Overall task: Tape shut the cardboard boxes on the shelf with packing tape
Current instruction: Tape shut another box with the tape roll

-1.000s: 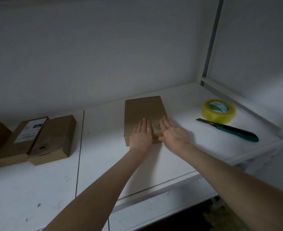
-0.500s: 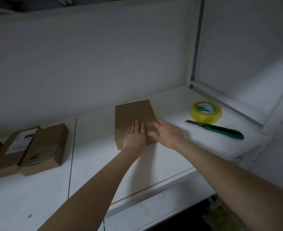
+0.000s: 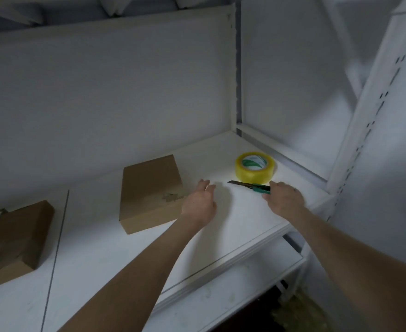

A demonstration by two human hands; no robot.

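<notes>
Box (image 3: 150,192), middle of shelf (image 3: 221,236), closed, presumably ready for taping. Tape (image 3: 255,167) and knife (image 3: 249,186) lie near the shelf's right edge, handy for sealing. Left hand (image 3: 198,204) loose, empty, beside box; right hand (image 3: 284,200) on knife handle, grip unclear.

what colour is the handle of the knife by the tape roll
Green. The knife handle shows best in the head view, beside the yellow tape roll.

White shelf (image 3: 233,226), seam running near-to-far on left side. Cardboard box (image 3: 150,192) lies flat at ctr; other boxes (image 3: 17,233) bunched at left. Yellow tape roll (image 3: 255,174) lies flat far right, w/ green utility knife (image 3: 249,186) just near of it.
</notes>
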